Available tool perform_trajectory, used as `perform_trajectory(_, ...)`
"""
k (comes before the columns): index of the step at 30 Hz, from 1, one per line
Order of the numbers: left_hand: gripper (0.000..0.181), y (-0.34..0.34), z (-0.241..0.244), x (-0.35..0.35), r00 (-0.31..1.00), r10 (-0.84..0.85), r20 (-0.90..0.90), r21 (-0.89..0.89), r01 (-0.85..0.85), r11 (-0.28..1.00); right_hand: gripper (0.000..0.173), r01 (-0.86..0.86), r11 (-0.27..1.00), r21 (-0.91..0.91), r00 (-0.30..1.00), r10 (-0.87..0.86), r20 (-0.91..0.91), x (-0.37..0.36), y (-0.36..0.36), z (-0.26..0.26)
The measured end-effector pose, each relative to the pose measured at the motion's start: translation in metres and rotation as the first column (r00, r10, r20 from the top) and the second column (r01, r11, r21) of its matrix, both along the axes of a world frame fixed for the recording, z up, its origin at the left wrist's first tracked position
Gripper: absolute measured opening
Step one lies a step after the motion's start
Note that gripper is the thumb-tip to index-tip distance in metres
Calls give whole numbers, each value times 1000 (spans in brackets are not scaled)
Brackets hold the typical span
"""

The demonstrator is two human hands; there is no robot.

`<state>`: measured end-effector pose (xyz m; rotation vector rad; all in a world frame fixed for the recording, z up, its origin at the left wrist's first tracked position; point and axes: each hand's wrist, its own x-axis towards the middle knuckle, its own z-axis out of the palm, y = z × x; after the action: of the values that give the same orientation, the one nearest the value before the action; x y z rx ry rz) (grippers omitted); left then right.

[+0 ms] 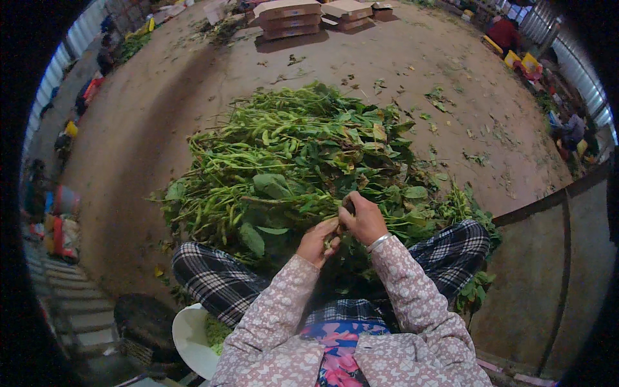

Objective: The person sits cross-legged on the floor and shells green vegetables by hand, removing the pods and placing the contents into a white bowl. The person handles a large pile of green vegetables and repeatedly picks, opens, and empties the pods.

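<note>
A broad heap of green bean plants, apparently soybeans (275,145), with pods, stems and leaves, lies on the floor before me. Over its near side my two hands meet, fingertips touching. My left hand (317,243) is curled around something small and pale green, seemingly a pod. My right hand (365,220), with a silver bangle at the wrist, has thumb and forefinger bent together. What it pinches is hidden by the fingers. At my left hip a white bucket (186,334) contains small green pieces, probably beans, partly covered by my sleeve.
My knees in plaid trousers (213,273) flank the heap. Flat cardboard boxes (290,19) are stacked at the far side. A dark round object (142,319) sits left of the bucket. Leaf scraps litter the brown floor (483,126). A person in red (504,34) is far right.
</note>
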<state>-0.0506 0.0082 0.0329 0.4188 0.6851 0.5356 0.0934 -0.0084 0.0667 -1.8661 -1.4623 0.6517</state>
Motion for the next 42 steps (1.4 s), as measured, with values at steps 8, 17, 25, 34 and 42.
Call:
perform_trajectory(8, 20, -8, -10, 21, 993, 117, -20, -127, -119, 985, 22, 14, 994, 110, 1000, -17, 26, -2, -29, -3)
perform_trajectory(17, 19, -2, -18, 19, 999, 22, 30, -107, -19, 994, 23, -32, 977, -209, 991, 4, -131, -3, -47, -13)
perform_trajectory(25, 16, 2, -37, 16, 990, -23, 137, -161, 45, 986, 19, -191, 981, 16, 762, 159, -627, 6, -41, -28)
perform_trajectory(34, 12, 5, -19, 21, 987, -43, -154, 82, 57, 995, 14, -253, 876, -410, 358, -309, -881, 7, -42, -4)
perform_trajectory(42, 21, 3, -19, 10, 987, 15, -163, 13, -13, 1000, 23, -32, 995, -90, 997, 38, 71, -21, -15, 13)
